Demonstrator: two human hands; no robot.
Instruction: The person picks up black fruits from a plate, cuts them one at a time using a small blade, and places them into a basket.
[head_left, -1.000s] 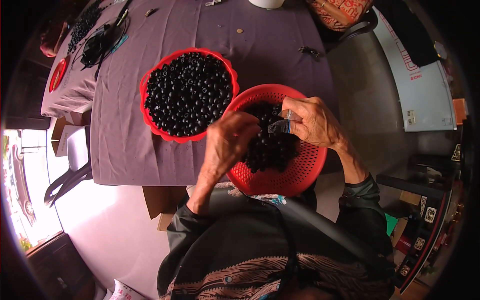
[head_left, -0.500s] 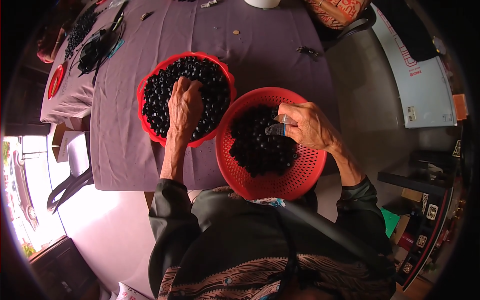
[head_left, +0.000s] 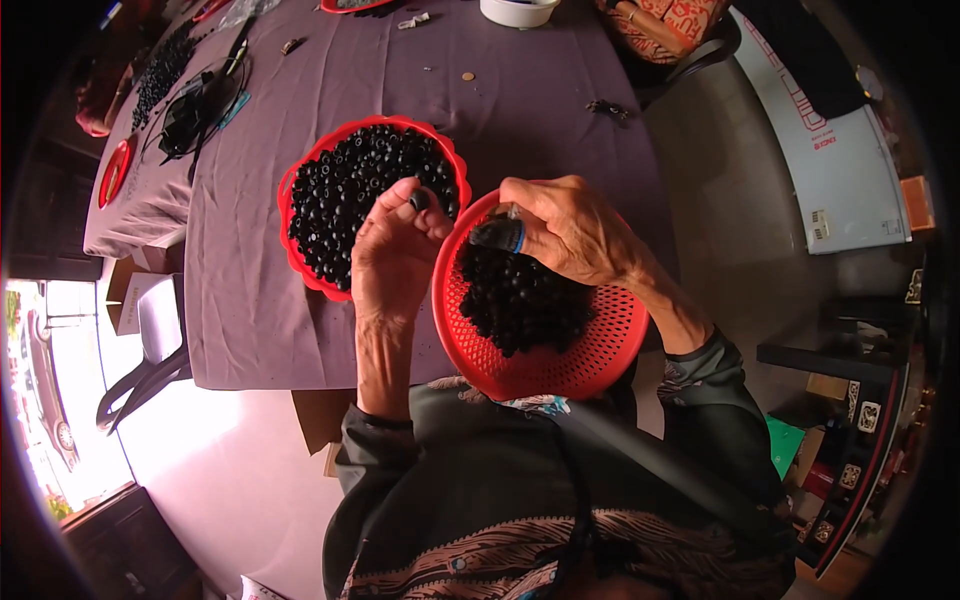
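My left hand [head_left: 393, 250] is raised over the near right edge of a red scalloped basin [head_left: 284, 205], fingers curled in a pinch on a small black round piece [head_left: 419, 200]. Many more shiny black pieces [head_left: 352, 190] like it fill the basin. Just to the right, my right hand [head_left: 578, 235] hovers over the far side of a red colander [head_left: 612, 330], closed in a pinch. A black cover [head_left: 497, 236] with a blue edge sits on its thumb. What those fingers hold is too small to make out. Dark pieces [head_left: 520, 310] are heaped in the colander.
A purple-grey cloth [head_left: 250, 330] covers the table. Farther off are a white bowl [head_left: 520, 12], a coin-like disc [head_left: 468, 76], and a black bag [head_left: 185, 125] with cords. Another person's arm [head_left: 655, 30] shows at the far right. A chair [head_left: 150, 380] stands at the left.
My left hand has come out of the basin's pieces, moving right and nearer, with a small black round piece in it. My right hand has shifted left towards it.
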